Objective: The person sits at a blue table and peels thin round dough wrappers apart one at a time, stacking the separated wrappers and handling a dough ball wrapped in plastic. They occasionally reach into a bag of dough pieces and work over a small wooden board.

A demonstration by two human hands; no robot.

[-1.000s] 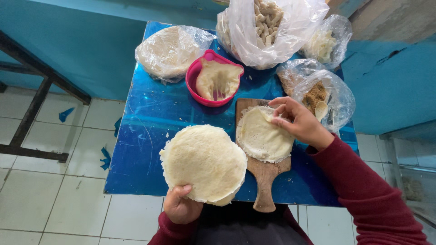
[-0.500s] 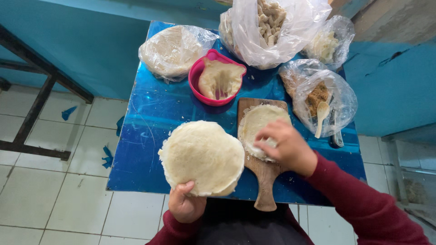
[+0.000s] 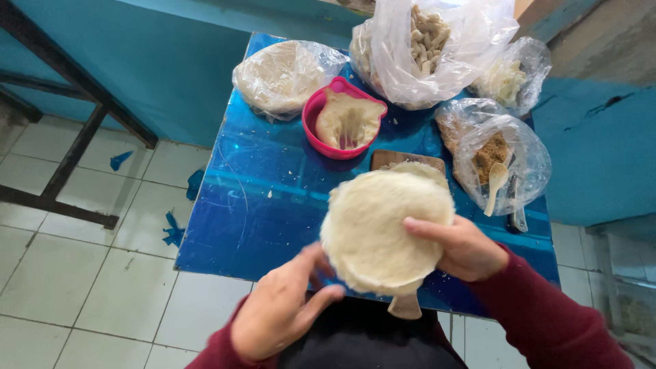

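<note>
My right hand [image 3: 465, 247] grips the right edge of a stack of round pale flatbreads [image 3: 383, 229], lifted and tilted over the wooden paddle board [image 3: 404, 306]. The board is mostly hidden; its handle pokes out below the stack and its far corner [image 3: 389, 158] shows behind, with another flat round of dough on it. My left hand [image 3: 287, 311] hovers at the stack's lower left edge, fingers apart, fingertips touching or nearly touching it.
On the blue table [image 3: 266, 198] stand a pink bowl of dough [image 3: 345, 123], a bagged dough pile [image 3: 283, 75], a big clear bag of pale pieces [image 3: 430, 41], another bag [image 3: 509, 75], and a bag of brown filling with a spoon [image 3: 495, 164]. Tiled floor lies left.
The flatbread stack moved from the table's left side to above the board. My right hand left the dough on the board and took the stack's edge; my left hand slid off it.
</note>
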